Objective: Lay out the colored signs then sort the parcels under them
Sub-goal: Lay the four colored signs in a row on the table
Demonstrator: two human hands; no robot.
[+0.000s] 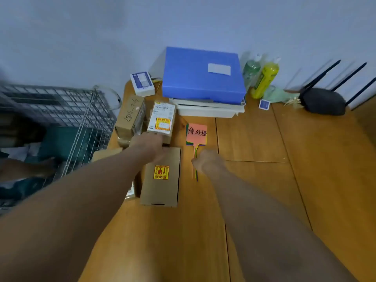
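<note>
Reaching in w/ both arms: left hand [149,143] lies on the stacked parcels [160,176], finger state hidden. Right hand [207,161] clenched round the sticks of the colored signs [196,132], lying stacked on the table [264,180] just right of the parcels.

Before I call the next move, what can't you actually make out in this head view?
- Sign stack: only the pink top sheet shows; the colours beneath are mere slivers.
- Right hand: motion-blurred over the sign handles, grip unclear.
- Left hand: blurred, covers where two parcels meet.
- Parcel labels: print too small.
- Wire basket: contents cut off, dark.
</note>
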